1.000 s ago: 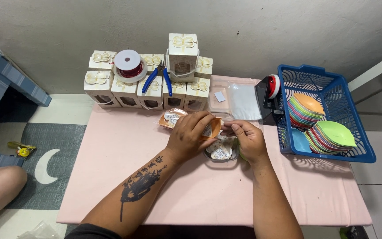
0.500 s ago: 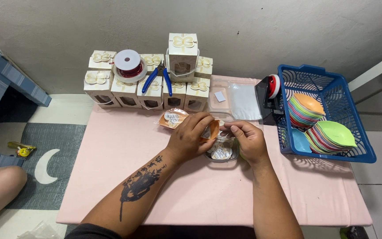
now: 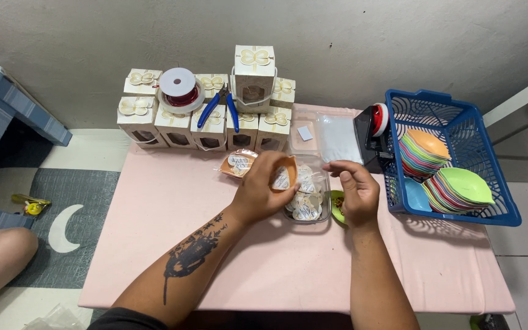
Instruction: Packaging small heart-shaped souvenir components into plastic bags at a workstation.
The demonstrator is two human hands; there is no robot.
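While the left hand (image 3: 263, 194) grasps an orange leaf-shaped dish (image 3: 286, 171) over the clear container (image 3: 323, 215) of small white packets (image 3: 306, 203) on the pink bench (image 3: 172, 208), the loosely curled, empty right hand (image 3: 354, 190) hovers beside it, apparently mid-filling, so a packet likely needs picking.

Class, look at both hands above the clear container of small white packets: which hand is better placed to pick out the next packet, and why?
Probably the right hand: it hovers empty beside the clear container, while the left hand already holds an orange dish.
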